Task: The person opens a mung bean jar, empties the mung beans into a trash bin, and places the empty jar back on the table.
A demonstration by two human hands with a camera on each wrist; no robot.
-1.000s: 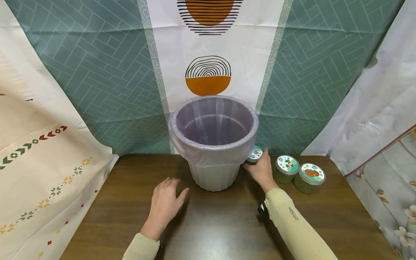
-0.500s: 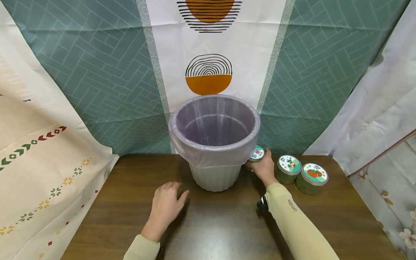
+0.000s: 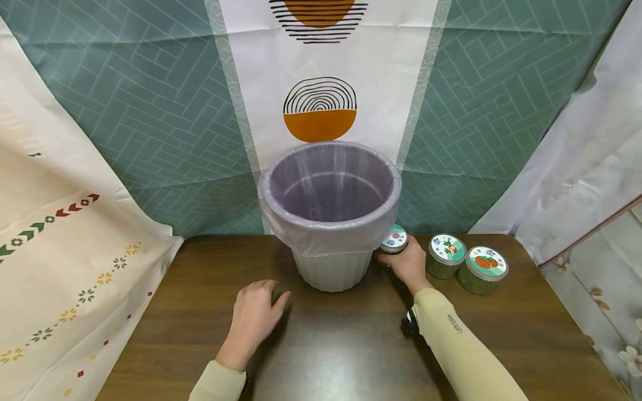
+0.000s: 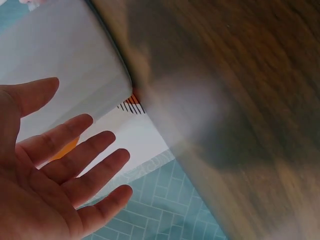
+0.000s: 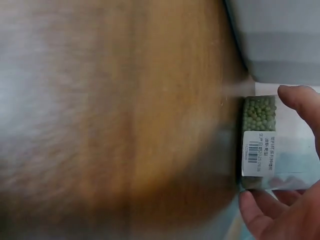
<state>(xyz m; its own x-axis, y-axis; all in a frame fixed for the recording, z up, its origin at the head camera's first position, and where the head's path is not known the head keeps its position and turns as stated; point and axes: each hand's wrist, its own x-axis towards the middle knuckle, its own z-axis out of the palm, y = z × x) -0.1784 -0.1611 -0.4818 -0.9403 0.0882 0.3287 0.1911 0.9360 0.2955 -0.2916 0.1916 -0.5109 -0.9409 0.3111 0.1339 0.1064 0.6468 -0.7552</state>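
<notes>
Across the brown table (image 3: 321, 345) I saw the right hand (image 3: 408, 262) clasp a jar (image 3: 395, 239) beside the bin (image 3: 331, 266), the left hand (image 3: 257, 312) with fingers apart.

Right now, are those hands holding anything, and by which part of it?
The right hand grips a lidded jar by its side wall, beside the bin. The left hand holds nothing.

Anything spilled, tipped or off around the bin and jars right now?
Nothing stands out: the bin stands upright, liner draped down its outside; the jar in the right hand, the middle jar and the rightmost jar look upright and capped; no spill shows.
</notes>
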